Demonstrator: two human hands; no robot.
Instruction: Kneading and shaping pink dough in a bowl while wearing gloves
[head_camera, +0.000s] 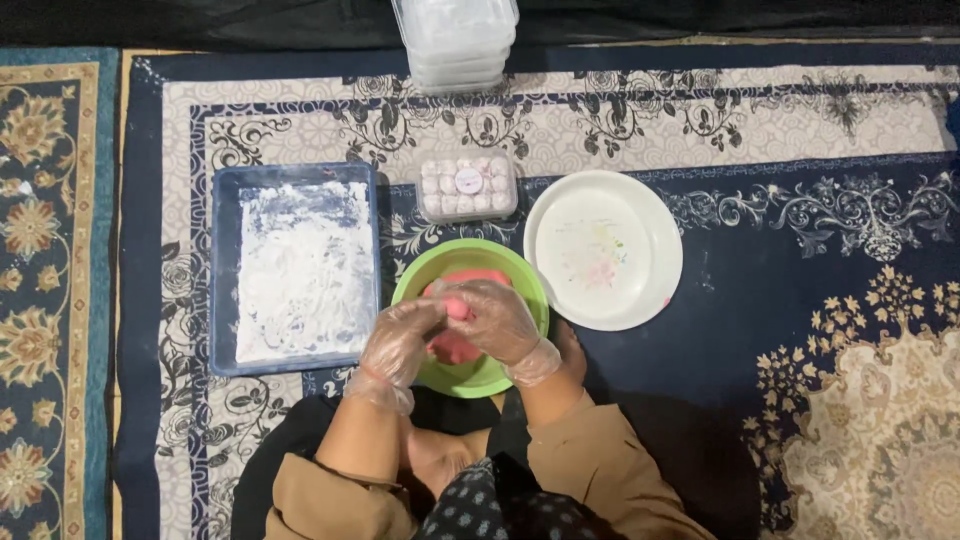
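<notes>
Both gloved hands, left hand (398, 342) and right hand (500, 322), pinch one pink dough piece (458, 309) between them, directly above the green bowl (470, 262) on the carpet (800, 300).

Single head-worn camera, aimed almost straight down from above. Moderate range: carpet (800, 260) fills the frame. No second view.

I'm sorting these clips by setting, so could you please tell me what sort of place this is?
Probably a home floor used for making sweets by hand: a patterned carpet serves as the work surface, with a floured blue tray, a green bowl of pink dough, and a stack of clear boxes.
</notes>
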